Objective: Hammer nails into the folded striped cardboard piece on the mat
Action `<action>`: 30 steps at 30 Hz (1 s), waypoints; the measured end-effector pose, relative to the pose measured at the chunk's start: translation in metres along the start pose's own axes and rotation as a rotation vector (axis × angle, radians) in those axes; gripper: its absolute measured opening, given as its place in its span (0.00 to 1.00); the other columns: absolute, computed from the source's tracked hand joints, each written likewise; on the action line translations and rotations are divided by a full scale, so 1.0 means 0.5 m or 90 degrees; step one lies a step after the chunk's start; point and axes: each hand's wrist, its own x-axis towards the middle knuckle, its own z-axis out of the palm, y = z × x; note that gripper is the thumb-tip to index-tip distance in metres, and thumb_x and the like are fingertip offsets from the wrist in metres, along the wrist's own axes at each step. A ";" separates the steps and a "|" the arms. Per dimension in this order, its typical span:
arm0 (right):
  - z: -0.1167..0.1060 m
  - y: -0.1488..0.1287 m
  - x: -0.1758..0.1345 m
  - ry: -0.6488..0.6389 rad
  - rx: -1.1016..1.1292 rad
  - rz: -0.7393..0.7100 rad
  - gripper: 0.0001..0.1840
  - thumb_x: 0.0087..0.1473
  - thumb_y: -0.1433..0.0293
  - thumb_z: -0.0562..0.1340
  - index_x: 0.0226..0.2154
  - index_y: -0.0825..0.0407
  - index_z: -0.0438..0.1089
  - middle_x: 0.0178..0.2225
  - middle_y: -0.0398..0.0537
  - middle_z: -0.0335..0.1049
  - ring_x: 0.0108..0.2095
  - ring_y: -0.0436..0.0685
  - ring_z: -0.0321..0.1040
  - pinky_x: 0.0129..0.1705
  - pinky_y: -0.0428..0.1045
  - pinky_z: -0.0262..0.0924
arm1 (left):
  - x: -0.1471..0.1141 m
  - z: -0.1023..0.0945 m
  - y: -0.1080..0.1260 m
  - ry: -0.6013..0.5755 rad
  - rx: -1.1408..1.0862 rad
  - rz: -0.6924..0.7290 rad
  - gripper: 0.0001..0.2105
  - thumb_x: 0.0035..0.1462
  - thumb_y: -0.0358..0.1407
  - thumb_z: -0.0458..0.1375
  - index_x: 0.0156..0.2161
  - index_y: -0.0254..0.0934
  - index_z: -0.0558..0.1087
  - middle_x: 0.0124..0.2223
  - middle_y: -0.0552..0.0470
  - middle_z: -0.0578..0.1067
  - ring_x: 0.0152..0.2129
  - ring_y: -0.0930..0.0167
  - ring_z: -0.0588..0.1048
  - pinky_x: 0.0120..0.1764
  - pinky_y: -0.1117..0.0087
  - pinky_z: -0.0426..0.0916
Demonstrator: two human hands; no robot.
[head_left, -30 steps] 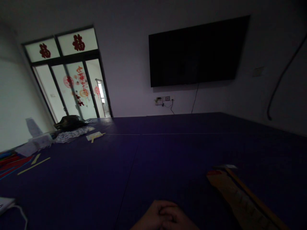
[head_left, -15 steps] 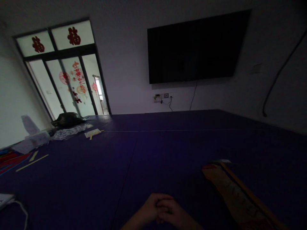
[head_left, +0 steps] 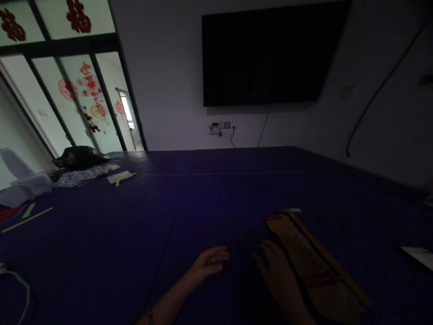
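Note:
Over the dark blue table [head_left: 135, 253], my left hand [head_left: 211, 262] is held with loosely curled, parted fingers and nothing in them. A bracelet [head_left: 150, 315] circles that wrist. My right hand [head_left: 272, 262], dim and a little blurred, has its fingers apart and holds nothing visible. It is close to the left edge of a long, flat, yellowish piece [head_left: 307, 257] with dark marks and red patches; its kind is hard to make out in the dim light. A thin orange-brown strip [head_left: 333, 259] runs along the right side of that piece.
A black bag [head_left: 79, 157], patterned sheets [head_left: 86, 175] and a clear plastic box [head_left: 32, 184] are at the far left. Yellow strips [head_left: 29, 220] lie nearer. A white cable [head_left: 25, 289] is at front left, a pale flat item [head_left: 419, 256] at right. A television [head_left: 274, 56] hangs on the wall.
My hands were clasped together at the front; now they are separated and farther forward, the right one beside the yellowish piece. The view has tilted down and turned right.

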 end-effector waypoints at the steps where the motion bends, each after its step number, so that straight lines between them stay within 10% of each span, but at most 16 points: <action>1: -0.001 0.027 -0.010 0.037 -0.059 0.006 0.23 0.52 0.60 0.47 0.41 0.59 0.64 0.46 0.65 0.59 0.50 0.67 0.54 0.50 0.60 0.50 | -0.002 0.001 0.002 -0.006 0.006 -0.011 0.25 0.41 0.39 0.62 0.47 0.38 0.67 0.48 0.42 0.69 0.47 0.61 0.65 0.51 0.56 0.52; 12: 0.028 0.143 -0.073 0.024 -0.191 0.036 0.27 0.50 0.55 0.45 0.40 0.55 0.67 0.47 0.62 0.62 0.53 0.71 0.49 0.49 0.64 0.47 | 0.003 -0.002 0.006 -0.039 0.044 -0.037 0.20 0.41 0.40 0.61 0.41 0.34 0.71 0.42 0.43 0.73 0.40 0.64 0.70 0.47 0.59 0.57; 30: -0.026 0.033 -0.010 -0.381 0.181 -0.164 0.21 0.53 0.61 0.51 0.49 0.50 0.61 0.54 0.51 0.56 0.56 0.57 0.48 0.56 0.59 0.43 | -0.015 0.012 0.038 0.100 0.105 0.061 0.18 0.42 0.44 0.59 0.35 0.31 0.73 0.35 0.43 0.75 0.34 0.63 0.73 0.42 0.62 0.63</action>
